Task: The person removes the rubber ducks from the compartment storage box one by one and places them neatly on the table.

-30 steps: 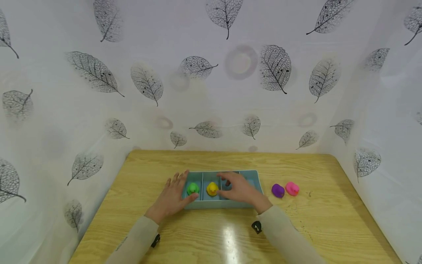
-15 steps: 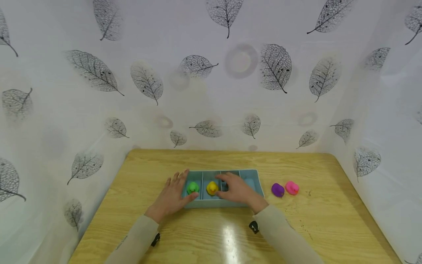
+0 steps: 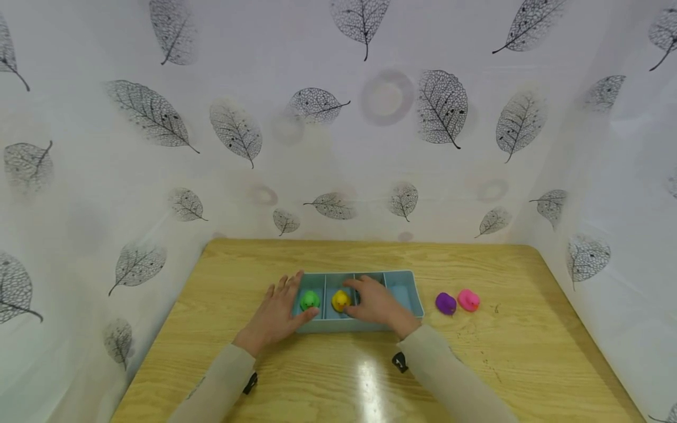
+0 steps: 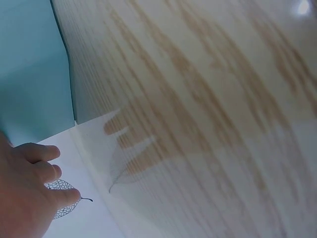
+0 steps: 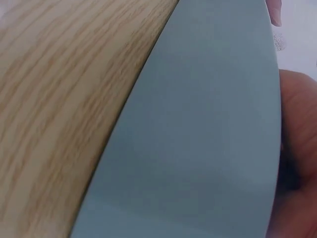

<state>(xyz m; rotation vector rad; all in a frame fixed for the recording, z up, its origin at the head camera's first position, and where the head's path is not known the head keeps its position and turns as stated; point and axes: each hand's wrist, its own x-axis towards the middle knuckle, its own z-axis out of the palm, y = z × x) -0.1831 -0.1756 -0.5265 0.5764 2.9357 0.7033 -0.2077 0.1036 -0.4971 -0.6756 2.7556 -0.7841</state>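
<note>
A pale blue divided tray (image 3: 349, 326) lies on the table, its front wall filling much of the right wrist view. A green rubber duck (image 3: 309, 301) sits in its leftmost compartment, a yellow rubber duck (image 3: 340, 300) in the one beside it. My left hand (image 3: 274, 317) rests at the tray's left end, fingers extended, thumb reaching over the front rim by the green duck. Over the tray, my right hand (image 3: 376, 302) has thumb and forefinger spread about the yellow duck's right side. A gap shows behind the duck; whether the thumb touches it is unclear.
To the right of the tray, a purple rubber duck (image 3: 446, 304) and a pink rubber duck (image 3: 468, 300) stand close together on the wooden table (image 3: 296, 382). A white leaf-print curtain (image 3: 349, 158) encloses the table at the back and sides.
My right hand has shifted a little left, bringing its thumb and forefinger closer around the yellow duck. The left hand, tray and ducks have stayed in place.
</note>
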